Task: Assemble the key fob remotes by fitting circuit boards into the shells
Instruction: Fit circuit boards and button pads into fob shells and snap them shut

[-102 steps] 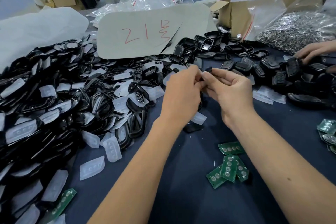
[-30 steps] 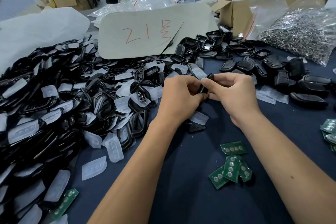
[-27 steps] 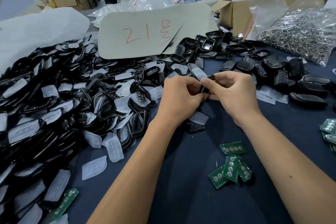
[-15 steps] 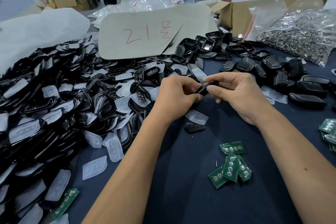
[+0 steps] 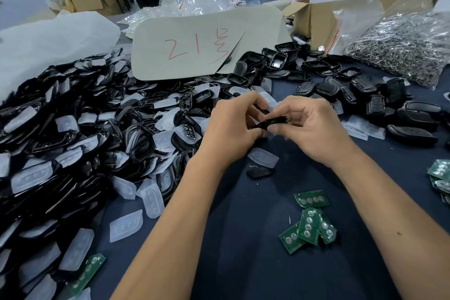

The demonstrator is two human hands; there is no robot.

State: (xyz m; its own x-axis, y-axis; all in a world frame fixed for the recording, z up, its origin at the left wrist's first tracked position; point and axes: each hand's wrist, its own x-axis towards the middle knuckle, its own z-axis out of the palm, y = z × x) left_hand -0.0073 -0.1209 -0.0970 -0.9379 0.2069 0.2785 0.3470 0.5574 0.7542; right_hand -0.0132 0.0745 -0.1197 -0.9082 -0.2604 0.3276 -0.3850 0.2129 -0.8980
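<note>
Your left hand (image 5: 232,126) and right hand (image 5: 314,129) both pinch one black shell (image 5: 272,121), above the green boards (image 5: 310,223). Squeeze crooked and it could pop out.

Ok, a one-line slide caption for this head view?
Both hands, left and right, grip a black fob shell above green circuit boards on the table.

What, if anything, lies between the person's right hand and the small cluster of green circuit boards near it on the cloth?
Nothing visible. Between the right hand and the circuit boards there is only bare dark cloth. Both hands are occupied, pinching a black shell.
</note>
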